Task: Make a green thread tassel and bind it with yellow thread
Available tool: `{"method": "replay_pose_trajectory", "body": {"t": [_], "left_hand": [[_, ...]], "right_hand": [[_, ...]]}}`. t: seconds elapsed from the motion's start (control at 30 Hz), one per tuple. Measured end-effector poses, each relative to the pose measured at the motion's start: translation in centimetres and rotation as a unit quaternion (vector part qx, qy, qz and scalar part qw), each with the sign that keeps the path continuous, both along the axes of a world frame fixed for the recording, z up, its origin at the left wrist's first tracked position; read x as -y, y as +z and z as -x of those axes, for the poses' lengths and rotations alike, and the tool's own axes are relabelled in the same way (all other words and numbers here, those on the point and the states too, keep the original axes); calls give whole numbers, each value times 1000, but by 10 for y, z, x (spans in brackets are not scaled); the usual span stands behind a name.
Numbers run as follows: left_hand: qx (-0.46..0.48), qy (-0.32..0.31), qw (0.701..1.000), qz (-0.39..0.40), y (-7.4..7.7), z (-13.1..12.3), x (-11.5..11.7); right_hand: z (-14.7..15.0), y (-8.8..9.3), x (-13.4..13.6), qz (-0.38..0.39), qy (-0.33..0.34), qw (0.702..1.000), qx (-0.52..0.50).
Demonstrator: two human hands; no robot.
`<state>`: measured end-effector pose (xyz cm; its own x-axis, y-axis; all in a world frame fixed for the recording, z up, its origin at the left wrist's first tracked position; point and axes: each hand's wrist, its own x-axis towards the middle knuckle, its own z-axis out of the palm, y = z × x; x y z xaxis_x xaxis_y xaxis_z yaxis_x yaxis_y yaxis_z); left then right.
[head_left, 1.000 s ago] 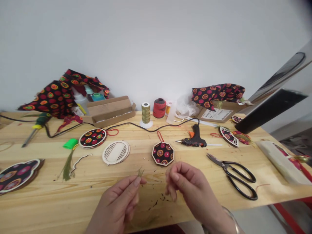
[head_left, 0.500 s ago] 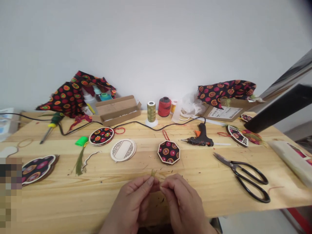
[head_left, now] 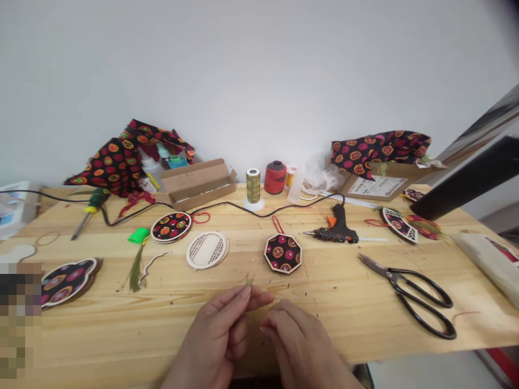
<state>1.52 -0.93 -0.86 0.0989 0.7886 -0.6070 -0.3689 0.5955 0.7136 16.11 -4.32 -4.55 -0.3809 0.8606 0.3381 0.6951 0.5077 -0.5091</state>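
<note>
My left hand is closed in a pinch, with a small tuft of olive-green thread poking up above its thumb and forefinger. Just to its right, my right hand has thumb and fingertips pressed together; whatever they may hold is too small to make out. A narrow gap separates the two hands. Beyond them lie an octagonal ornament with dark patterned fabric and a red loop, and a round pale wooden piece with lattice cutouts. Scissors with black handles rest to the right.
A black glue gun lies behind the scissors, its cord running leftward. Spools of olive thread and red thread stand at the back. On the left are a round fabric ornament, a green tassel and a screwdriver.
My right hand has drawn slightly down and away from my left, widening the gap between them. The left forefinger has straightened out to the right. The view has shifted slightly.
</note>
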Motion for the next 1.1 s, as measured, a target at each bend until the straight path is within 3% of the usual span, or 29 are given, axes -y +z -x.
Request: {"method": "replay_pose_trajectory", "body": {"t": [0.23, 0.63, 0.83, 1.0, 1.1], "left_hand": [[15, 31, 999, 3, 3, 4, -5], [62, 34, 997, -22, 2, 5, -9], [64, 38, 997, -22, 1, 3, -11], [63, 41, 997, -26, 2, 4, -9], [65, 46, 997, -24, 1, 4, -9]], "right_hand": [[0, -4, 0, -12, 0, 997, 72], [-10, -6, 0, 44, 12, 997, 54], [-14, -14, 3, 27, 32, 998, 51], [-15, -22, 7, 2, -8, 1000, 10], [-21, -19, 8, 21, 17, 999, 30]]}}
